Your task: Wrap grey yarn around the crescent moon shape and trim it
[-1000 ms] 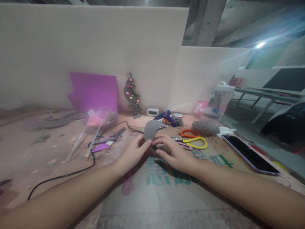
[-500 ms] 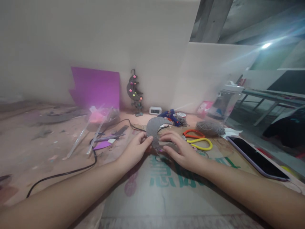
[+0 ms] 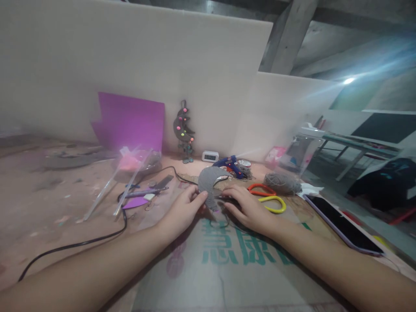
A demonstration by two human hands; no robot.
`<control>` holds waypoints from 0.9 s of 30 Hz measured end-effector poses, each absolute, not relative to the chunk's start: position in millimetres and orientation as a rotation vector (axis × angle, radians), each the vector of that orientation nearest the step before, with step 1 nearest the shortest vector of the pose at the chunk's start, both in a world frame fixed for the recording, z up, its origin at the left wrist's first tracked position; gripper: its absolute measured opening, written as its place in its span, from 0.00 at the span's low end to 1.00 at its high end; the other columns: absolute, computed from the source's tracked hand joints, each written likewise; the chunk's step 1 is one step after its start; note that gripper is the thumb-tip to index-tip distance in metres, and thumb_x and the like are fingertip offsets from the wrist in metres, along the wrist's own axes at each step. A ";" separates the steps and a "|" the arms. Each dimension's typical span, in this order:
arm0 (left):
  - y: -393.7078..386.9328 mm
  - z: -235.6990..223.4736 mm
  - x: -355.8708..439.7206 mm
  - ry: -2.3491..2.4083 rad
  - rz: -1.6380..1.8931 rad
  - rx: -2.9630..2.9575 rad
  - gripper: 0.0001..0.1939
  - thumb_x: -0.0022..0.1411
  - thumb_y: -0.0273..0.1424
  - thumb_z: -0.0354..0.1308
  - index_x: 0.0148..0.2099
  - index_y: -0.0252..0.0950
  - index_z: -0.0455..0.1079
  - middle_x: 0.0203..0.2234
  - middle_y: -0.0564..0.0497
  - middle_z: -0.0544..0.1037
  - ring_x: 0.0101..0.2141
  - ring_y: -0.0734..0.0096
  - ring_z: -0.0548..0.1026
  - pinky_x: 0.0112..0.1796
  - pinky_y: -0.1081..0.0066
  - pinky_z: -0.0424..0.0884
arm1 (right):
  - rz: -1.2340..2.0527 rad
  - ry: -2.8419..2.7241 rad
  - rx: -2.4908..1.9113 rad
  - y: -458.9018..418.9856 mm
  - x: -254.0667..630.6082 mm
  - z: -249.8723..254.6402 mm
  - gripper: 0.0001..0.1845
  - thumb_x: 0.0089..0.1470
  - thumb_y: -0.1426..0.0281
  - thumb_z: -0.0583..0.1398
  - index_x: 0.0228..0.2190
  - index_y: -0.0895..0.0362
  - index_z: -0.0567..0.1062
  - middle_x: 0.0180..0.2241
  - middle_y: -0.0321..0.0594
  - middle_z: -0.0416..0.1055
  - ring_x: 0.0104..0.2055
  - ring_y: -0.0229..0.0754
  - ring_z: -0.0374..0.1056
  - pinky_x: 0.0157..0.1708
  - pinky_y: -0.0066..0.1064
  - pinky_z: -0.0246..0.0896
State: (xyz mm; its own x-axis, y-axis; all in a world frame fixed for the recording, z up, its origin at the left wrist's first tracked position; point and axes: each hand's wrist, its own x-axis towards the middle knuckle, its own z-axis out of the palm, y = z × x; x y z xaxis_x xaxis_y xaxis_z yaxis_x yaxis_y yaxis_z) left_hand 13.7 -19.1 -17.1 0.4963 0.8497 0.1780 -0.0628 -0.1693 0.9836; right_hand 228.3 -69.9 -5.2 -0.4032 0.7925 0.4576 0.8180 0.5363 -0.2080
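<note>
A crescent moon shape (image 3: 209,182) wound with grey yarn is pinched at its inner lower side by my left hand (image 3: 186,208), thumb on top and fingers beneath. Its lower tip shows a spot of purple. A thin grey yarn strand (image 3: 224,224) loops from near that tip to my right hand (image 3: 247,210), whose curled thumb and fingers appear to hold it just right of the crescent. The exact grip is partly hidden. Beyond the right fingers lie scissors with an orange handle (image 3: 260,189) and a yellow handle (image 3: 279,205).
Behind the crescent are a blue glue gun (image 3: 232,164), a white clock (image 3: 210,156) and a decorated moon hanging (image 3: 183,128). A yarn ball (image 3: 282,183), phone (image 3: 341,225) and clear bottle (image 3: 302,149) stand right. Glue sticks (image 3: 104,190), purple sheet (image 3: 130,123) and black cord (image 3: 78,244) occupy the left.
The crescent has turned and come out from under my right fingers, so more of its lower end shows. My right hand has shifted slightly right, away from it. The camera view has also moved.
</note>
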 end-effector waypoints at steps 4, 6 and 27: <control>-20.5 -13.8 13.7 0.745 0.945 1.548 0.13 0.60 0.41 0.54 0.30 0.37 0.59 0.20 0.58 0.67 0.23 0.75 0.66 0.27 0.74 0.60 | -0.064 -2.278 -1.362 -68.2 226.3 -7.8 0.11 0.62 0.69 0.55 0.45 0.58 0.71 0.45 0.48 0.72 0.48 0.48 0.67 0.48 0.44 0.63; -20.1 -15.3 14.0 0.741 0.949 1.535 0.13 0.59 0.40 0.55 0.30 0.37 0.59 0.20 0.58 0.67 0.23 0.75 0.67 0.27 0.74 0.61 | -0.073 -2.252 -1.381 -66.7 227.3 -9.2 0.11 0.62 0.69 0.55 0.44 0.58 0.71 0.44 0.49 0.71 0.48 0.48 0.67 0.48 0.43 0.63; -15.2 -22.5 17.9 0.702 0.996 1.438 0.09 0.58 0.37 0.56 0.36 0.36 0.64 0.22 0.56 0.70 0.25 0.71 0.69 0.27 0.72 0.64 | -0.276 -1.997 -1.674 -42.4 263.9 5.1 0.17 0.58 0.69 0.57 0.49 0.59 0.70 0.51 0.49 0.71 0.54 0.49 0.66 0.55 0.46 0.60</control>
State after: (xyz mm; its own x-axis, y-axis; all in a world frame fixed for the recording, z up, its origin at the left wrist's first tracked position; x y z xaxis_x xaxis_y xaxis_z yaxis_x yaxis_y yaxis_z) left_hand 17.9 -15.2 -22.5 0.4531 0.8745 0.1733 -0.1308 -0.1271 0.9832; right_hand 263.9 -42.4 5.1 -0.1050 0.8565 0.5053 0.9616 0.2171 -0.1680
